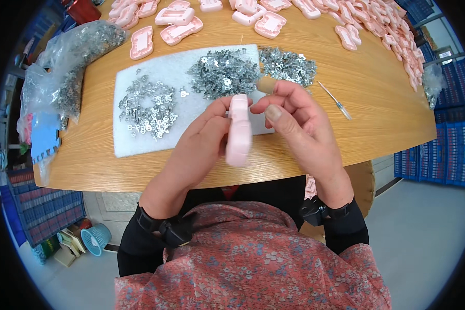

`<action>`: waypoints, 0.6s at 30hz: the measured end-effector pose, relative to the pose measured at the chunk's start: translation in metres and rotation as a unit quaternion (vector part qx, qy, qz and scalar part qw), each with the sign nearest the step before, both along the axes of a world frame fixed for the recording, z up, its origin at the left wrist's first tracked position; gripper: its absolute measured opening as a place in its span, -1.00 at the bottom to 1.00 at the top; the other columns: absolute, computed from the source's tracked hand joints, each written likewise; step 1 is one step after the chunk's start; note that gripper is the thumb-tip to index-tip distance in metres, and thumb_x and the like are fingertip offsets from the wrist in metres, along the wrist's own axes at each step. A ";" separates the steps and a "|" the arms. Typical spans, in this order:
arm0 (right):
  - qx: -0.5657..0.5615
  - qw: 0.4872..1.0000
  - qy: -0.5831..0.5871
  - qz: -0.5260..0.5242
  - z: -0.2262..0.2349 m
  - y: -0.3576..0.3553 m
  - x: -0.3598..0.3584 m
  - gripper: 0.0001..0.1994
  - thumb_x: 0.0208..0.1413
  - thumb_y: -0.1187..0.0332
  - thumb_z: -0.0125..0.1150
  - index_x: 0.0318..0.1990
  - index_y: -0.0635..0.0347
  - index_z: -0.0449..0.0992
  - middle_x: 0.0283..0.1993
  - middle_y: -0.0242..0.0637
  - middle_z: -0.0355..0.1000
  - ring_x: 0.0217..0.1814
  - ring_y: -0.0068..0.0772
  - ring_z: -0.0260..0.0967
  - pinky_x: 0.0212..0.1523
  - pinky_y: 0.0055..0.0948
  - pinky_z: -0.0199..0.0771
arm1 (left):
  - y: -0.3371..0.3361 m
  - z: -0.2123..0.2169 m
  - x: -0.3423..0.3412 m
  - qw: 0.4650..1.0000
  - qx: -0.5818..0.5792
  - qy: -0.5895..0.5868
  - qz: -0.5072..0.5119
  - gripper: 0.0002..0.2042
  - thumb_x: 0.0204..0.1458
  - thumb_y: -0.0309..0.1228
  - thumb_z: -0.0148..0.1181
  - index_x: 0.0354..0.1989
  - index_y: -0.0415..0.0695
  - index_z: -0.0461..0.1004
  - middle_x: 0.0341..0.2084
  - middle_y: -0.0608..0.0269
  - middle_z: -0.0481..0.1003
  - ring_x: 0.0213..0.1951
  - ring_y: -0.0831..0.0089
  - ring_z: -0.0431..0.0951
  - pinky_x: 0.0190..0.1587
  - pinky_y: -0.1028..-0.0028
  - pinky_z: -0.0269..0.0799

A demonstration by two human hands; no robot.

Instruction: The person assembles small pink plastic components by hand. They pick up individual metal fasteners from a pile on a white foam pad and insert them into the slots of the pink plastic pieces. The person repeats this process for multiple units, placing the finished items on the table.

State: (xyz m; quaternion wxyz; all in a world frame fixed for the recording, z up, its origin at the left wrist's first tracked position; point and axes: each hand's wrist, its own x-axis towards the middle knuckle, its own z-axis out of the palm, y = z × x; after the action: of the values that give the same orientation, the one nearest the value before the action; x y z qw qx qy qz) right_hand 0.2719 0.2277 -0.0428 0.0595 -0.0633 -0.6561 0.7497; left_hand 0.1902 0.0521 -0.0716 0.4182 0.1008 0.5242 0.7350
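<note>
A pale pink plastic shell (239, 135) is gripped in my left hand (201, 139), upright and edge-on above the table's near side. Its lower end is slightly blurred. My right hand (307, 129) is just right of the shell, fingers loosely curled and thumb apart from them. A tan finger cot (266, 84) covers one fingertip. I see nothing held in this hand, though its palm side is partly hidden. Beyond the hands, small silvery metal clips lie in a loose spread (149, 111) and a denser pile (222, 72) on a white foam sheet (126, 142).
More metal pieces (289, 66) lie right of the sheet. A thin pen-like tool (336, 101) rests farther right. Pink shells (141, 43) line the far side and heap up (377, 26) at far right. Clear bags of metal parts (70, 75) stand left. A blue basket (95, 239) is on the floor.
</note>
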 end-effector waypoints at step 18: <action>0.099 0.990 0.083 -0.050 -0.022 -0.031 0.002 -0.72 0.20 0.54 0.16 0.06 0.26 0.41 -0.05 -0.17 0.59 -0.15 -0.56 0.56 -0.20 -0.51 0.51 | -0.011 -0.006 -0.003 0.961 0.166 -0.223 -0.004 -0.65 0.37 -0.20 -0.05 0.18 -0.14 0.35 -0.30 0.22 0.45 -0.44 0.47 0.38 -0.44 0.52 0.21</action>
State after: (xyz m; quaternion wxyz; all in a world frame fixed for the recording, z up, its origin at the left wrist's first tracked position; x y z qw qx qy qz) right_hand 0.2739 0.1968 -0.0648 0.1575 -0.0272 -0.7159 0.6797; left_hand 0.1871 0.0408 -0.0774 0.5049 0.0047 0.2881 0.8137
